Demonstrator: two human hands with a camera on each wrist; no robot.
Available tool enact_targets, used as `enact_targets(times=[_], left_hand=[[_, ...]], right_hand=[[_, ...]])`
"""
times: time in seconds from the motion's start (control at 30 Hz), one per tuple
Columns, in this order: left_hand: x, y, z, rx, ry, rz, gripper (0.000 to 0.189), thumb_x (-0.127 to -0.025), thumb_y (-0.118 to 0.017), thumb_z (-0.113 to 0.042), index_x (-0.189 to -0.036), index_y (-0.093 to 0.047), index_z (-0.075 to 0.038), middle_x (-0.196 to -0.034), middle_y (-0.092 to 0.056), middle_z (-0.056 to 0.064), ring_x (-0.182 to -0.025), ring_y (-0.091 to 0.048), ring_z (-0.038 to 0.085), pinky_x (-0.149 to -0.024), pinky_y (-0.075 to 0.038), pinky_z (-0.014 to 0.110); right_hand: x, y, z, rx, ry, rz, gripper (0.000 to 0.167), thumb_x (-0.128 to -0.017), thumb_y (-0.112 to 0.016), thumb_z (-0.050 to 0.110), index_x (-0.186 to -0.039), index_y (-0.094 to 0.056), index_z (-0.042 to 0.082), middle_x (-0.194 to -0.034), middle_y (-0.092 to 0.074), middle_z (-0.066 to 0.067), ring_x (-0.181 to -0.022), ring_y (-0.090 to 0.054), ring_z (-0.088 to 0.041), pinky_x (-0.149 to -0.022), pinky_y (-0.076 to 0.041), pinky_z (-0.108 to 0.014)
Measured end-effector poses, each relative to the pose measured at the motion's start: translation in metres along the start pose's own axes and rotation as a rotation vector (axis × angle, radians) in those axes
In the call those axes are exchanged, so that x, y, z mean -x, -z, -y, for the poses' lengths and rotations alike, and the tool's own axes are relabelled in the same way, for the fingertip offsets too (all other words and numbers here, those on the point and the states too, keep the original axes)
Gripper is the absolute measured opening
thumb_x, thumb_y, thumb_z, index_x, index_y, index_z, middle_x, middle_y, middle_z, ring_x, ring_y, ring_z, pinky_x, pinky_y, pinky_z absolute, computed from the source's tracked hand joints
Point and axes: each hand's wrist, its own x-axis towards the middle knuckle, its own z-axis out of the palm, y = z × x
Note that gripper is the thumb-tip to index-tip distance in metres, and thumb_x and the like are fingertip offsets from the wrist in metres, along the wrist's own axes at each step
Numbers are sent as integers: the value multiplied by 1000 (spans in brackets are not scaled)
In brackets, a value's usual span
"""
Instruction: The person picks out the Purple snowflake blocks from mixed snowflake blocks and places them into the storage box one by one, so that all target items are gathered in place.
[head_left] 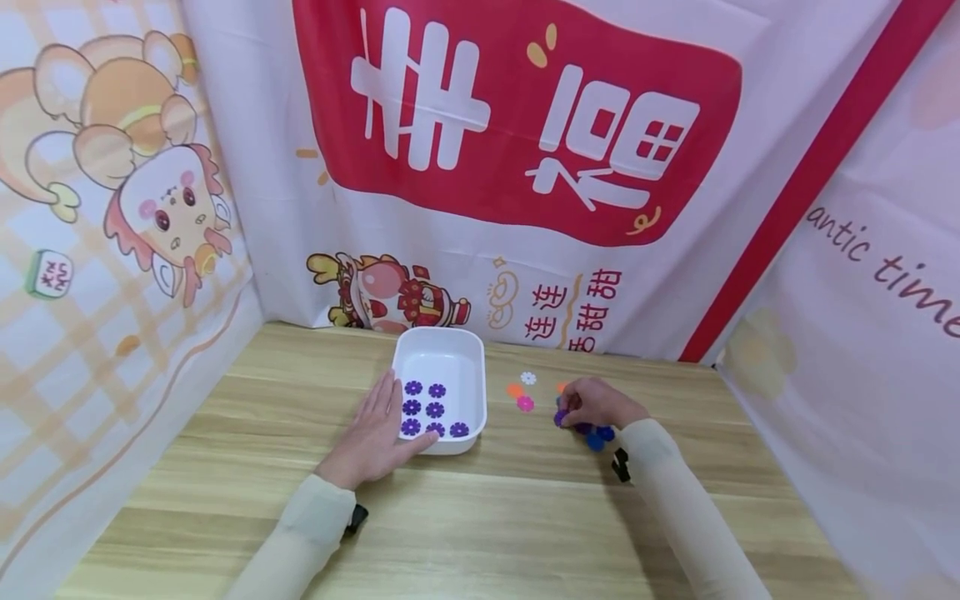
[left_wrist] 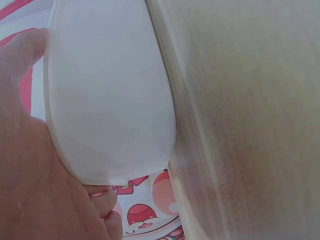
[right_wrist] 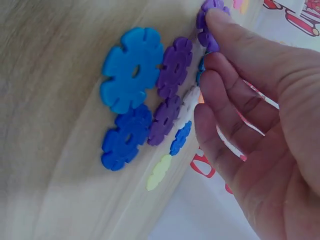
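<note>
My right hand (head_left: pixel 596 402) pinches a purple snowflake disc (right_wrist: pixel 204 32) between thumb and index finger, low over a loose cluster of discs. Below its other fingers, in the right wrist view, lie a light-blue disc (right_wrist: pixel 118 72), a dark-blue disc (right_wrist: pixel 116 150), two purple discs (right_wrist: pixel 170 57), a white one and a pale yellow one (right_wrist: pixel 159 173). My left hand (head_left: pixel 375 437) rests against the left side of a white plastic tray (head_left: pixel 482 367), fingers straight, thumb across its near rim. Several purple discs (head_left: pixel 436 390) lie in rows inside the tray.
Between tray and cluster lie a white disc (head_left: pixel 528 378), an orange disc (head_left: pixel 513 389) and a pink disc (head_left: pixel 525 403) on the wooden table (head_left: pixel 480 533). Printed cloth (head_left: pixel 517 200) hangs behind and at both sides.
</note>
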Motion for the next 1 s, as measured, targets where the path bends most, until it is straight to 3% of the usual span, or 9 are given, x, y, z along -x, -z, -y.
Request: enact_targets(times=[0.17,0.47,0.57,0.73,1.0], left_hand=[[0,2,0,0,4,-5,122,-95,-50,-81,-166,-4,6,-177,13,21,-166,3,42,-135,-8,60],[0,1,1,5,4,-8,119,-96,-55,-75,-166,-5,7,-177,10,23,-166,3,42,-135,-8,60],[0,0,1,-1,0,-10,118,-96,-54,-76,-166,-6,7,-177,8,23,-166,1,43,-135,-8,60],[0,0,2,-21,4,-3,122,-94,-49,-83,-166,-6,6,-177,8,22,-166,1,43,-135,-10,60],[1,0,1,-17,15,2,122,-94,-49,-82,-167,-3,4,-178,9,22,-166,2,42,-135,-8,59]], right_hand=[[-1,8,3,20,11,18,9,-101,-73,15,-92,-74,15,-89,-72,4,-77,-63,-11,-74,-58,-28],[-7,28,24,89,139,31,12,-103,-68,10,-93,-74,8,-90,-75,-7,-72,-59,-8,-69,-55,-23],[-8,35,38,130,177,22,11,-103,-69,9,-93,-74,8,-91,-75,-9,-74,-60,-8,-72,-56,-25],[-14,47,67,167,196,5,10,-103,-68,12,-95,-74,11,-90,-74,-1,-77,-62,-9,-77,-58,-28],[-33,59,112,234,236,-2,10,-104,-69,16,-95,-75,15,-90,-74,0,-78,-62,-10,-74,-57,-27]])
